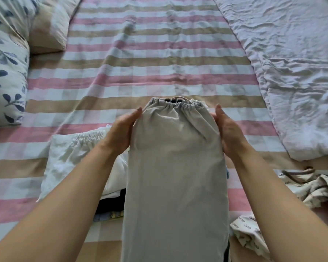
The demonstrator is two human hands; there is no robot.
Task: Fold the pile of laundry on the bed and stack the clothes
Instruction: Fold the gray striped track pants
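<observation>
Left hand and right hand grip folded grey trousers at both sides.

Trousers: plain pale grey. Bed sheet: pink, beige and white checks. Pillow: white, navy leaf print; duvet: plain white.
</observation>
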